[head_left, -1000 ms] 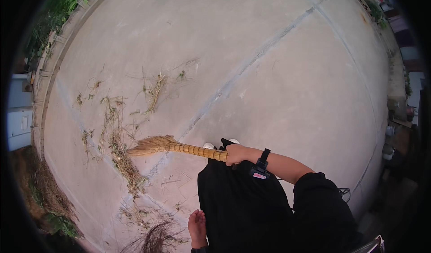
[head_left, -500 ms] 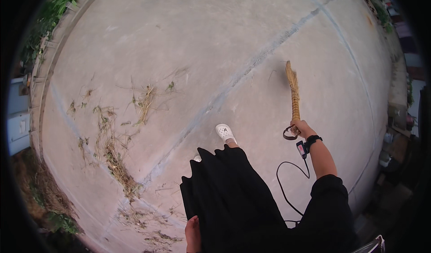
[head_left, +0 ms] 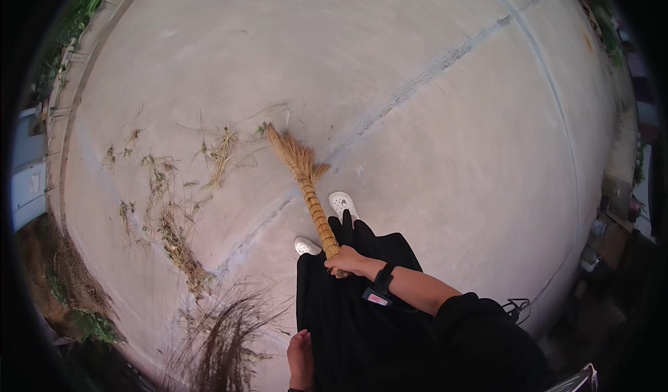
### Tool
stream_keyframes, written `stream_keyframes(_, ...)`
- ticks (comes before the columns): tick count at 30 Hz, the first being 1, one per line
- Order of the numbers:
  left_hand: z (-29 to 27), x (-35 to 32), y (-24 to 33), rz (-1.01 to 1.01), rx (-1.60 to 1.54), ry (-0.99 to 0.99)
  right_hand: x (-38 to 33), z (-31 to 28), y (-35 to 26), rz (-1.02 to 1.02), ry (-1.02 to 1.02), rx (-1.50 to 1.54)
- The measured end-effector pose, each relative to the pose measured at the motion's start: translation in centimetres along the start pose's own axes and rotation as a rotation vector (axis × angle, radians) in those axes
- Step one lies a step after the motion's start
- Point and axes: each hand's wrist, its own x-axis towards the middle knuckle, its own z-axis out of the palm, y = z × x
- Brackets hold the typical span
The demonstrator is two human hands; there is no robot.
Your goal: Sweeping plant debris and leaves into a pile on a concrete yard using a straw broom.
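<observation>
Head view, looking straight down: one straw hand broom (head_left: 306, 190), and the right hand (head_left: 346, 261) has it, fingers wrapped tight round the bound handle's near end. From that grip the handle runs up and left, and the bristle fan (head_left: 291, 152) lies on the concrete slab (head_left: 431, 169) well beyond the fist. Two white clogs (head_left: 342, 202) show under the black skirt (head_left: 362, 308), one just right of the handle above the grip, the other just left of it and level with the fist. One black wrist strap (head_left: 383, 278) sits right behind the grip on the forearm. The left hand (head_left: 300, 358) hangs low beside the skirt, below and left of the grip; it holds nothing, though whether its fingers are curled or loose I cannot tell. Litter now: several scattered clumps of dry grass cuttings (head_left: 174, 218) lie left of the bristles, too tangled to count, with one wispy dry tuft (head_left: 223, 329) down left of the grip. One long seam (head_left: 417, 85) crosses the slab, passing just by the bristles. Green weeds (head_left: 83, 9) edge the slab far upper left.
</observation>
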Motion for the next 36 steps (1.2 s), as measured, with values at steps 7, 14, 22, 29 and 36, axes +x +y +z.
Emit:
stream_keyframes(7, 1.0, -0.3, 2.8, 0.017, -0.077, 0.004, -2.6, -2.4, -5.8, 0.110, -0.230, 0.196)
stream_keyframes(14, 0.9, 0.1, 2.4, 0.000, -0.074, 0.052, -7.5, -17.8, -3.5, -0.171, 0.475, -0.205)
stream_keyframes(22, 4.1, -2.8, 4.9, 0.030, 0.625, -0.079, -3.2, -35.9, -6.6, -0.142, 0.796, 0.335)
stream_keyframes(29, 2.3, 0.6, 2.7, -0.065, 0.127, 0.029, 0.3, -34.3, -8.9, -0.178, 0.678, 0.461)
stream_keyframes(36, 6.0, 0.2, 4.0, -0.023, 0.072, 0.019, 2.1, -9.9, -6.5, -0.025, 0.320, 0.064)
